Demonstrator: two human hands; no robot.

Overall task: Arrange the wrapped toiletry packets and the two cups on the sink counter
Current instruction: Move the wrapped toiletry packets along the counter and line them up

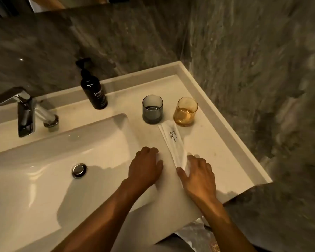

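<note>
A long white wrapped packet [172, 140] printed "BRUSHING TEETH" lies on the white sink counter [216, 142], running from the cups toward me. My right hand [198, 174] rests on its near end, fingers spread over the wrapper. My left hand [145, 165] lies flat on the counter just left of the packet; a bit of white wrapper shows at its fingertips. A grey glass cup [152, 109] and an amber glass cup [186, 111] stand upright side by side behind the packet's far end.
A black pump bottle [93, 88] stands at the back by the wall. The chrome tap [27, 113] is at the left, above the basin [62, 170] with its round drain [79, 170]. Dark marble walls close the back and right.
</note>
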